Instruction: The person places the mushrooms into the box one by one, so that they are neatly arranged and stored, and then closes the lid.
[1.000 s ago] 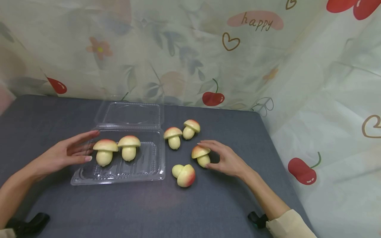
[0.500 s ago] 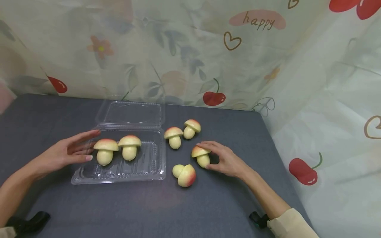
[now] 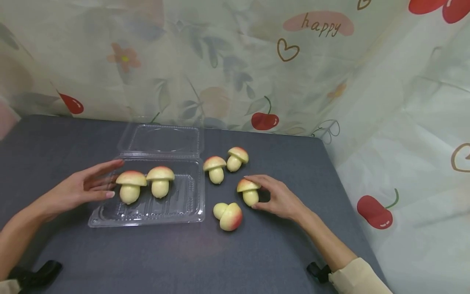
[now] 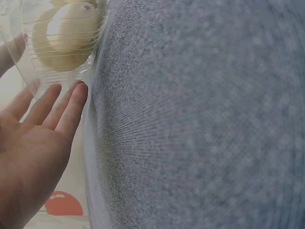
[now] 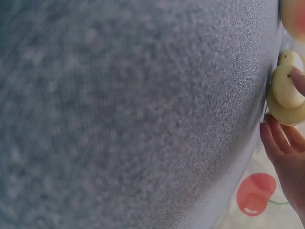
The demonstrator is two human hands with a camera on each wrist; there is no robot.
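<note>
In the head view my right hand pinches a toy mushroom with a pale stem and reddish cap, fingers at the cap and thumb by the stem. The right wrist view shows the thumb against this mushroom. My left hand lies with extended fingers at the left side of a clear plastic clamshell box, its lid hinged back. Inside the box, two toy mushrooms stand side by side, a left one and a right one. In the left wrist view the fingertips are beside the box wall.
Right of the box are two toy mushrooms, one near its edge and one farther back. Another mushroom lies on its side in front. A grey cloth covers the table; a printed curtain hangs behind.
The mushroom in my right hand has turned slightly more upright. My left hand and the other mushrooms stay put; the view shifts a little.
</note>
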